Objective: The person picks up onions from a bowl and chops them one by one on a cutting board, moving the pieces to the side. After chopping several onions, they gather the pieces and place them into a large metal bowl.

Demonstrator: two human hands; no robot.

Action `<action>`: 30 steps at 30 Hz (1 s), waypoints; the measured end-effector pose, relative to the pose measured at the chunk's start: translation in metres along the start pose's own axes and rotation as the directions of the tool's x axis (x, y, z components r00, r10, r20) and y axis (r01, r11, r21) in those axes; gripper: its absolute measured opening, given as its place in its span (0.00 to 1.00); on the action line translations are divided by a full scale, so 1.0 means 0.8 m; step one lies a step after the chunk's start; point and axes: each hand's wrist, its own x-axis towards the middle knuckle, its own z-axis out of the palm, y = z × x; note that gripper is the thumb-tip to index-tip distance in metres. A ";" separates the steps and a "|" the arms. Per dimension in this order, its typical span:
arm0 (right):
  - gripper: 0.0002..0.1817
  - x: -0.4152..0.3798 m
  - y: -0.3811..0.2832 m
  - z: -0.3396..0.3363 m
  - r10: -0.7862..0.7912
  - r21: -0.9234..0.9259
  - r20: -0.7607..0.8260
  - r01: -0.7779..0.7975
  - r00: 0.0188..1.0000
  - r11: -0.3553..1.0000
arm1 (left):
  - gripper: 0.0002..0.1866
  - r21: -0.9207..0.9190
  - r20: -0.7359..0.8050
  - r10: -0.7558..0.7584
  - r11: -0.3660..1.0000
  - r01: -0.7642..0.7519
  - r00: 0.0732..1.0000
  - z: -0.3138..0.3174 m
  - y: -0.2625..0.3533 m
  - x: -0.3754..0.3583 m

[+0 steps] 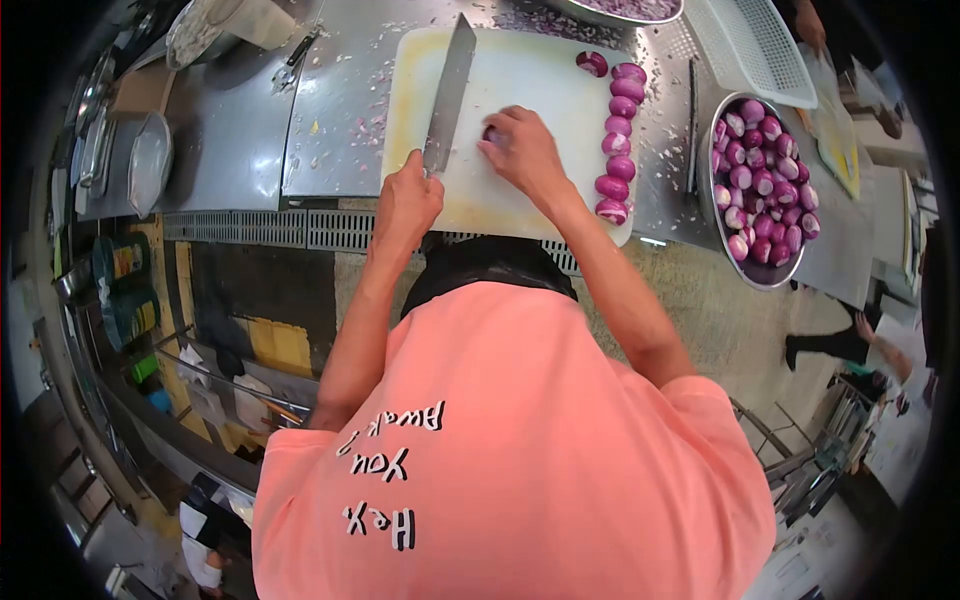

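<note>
My left hand (408,205) is closed round the handle of a large knife (452,90), whose broad blade points away from me over the left part of a white cutting board (540,85). To the right of the blade, my right hand (522,150) has its fingers bent round a small purple onion piece (490,133) on the board. Only part of that piece shows. Several peeled purple onions (618,145) form a column along the board's right edge, and one more onion (592,64) lies beside the column's far end.
Right of the board stands a metal bowl of purple onions (765,185), with a white perforated basket (752,50) behind it. Chopped onion fills another bowl (625,10) at the far edge. Scraps dot the steel table (335,110). Another person's hand (810,28) is at the upper right.
</note>
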 end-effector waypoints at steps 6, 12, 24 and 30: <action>0.18 -0.042 0.004 -0.016 0.021 0.133 0.016 -0.023 1.000 0.991 | 0.19 -0.014 0.003 0.165 0.986 -0.165 0.986 0.009 -0.022 -0.014; 0.15 -0.042 -0.020 -0.002 -0.029 0.279 0.037 0.018 0.999 0.960 | 0.13 0.102 -0.009 0.144 0.984 -0.142 0.990 -0.004 0.010 -0.025; 0.05 -0.043 -0.023 0.009 -0.044 0.108 0.022 0.041 0.999 0.993 | 0.13 0.044 0.051 0.293 0.954 -0.295 0.955 0.023 0.027 0.000; 0.06 -0.048 -0.021 0.017 -0.043 0.153 -0.070 0.053 0.997 0.987 | 0.14 0.137 0.069 0.248 0.957 -0.255 0.966 0.028 0.020 -0.021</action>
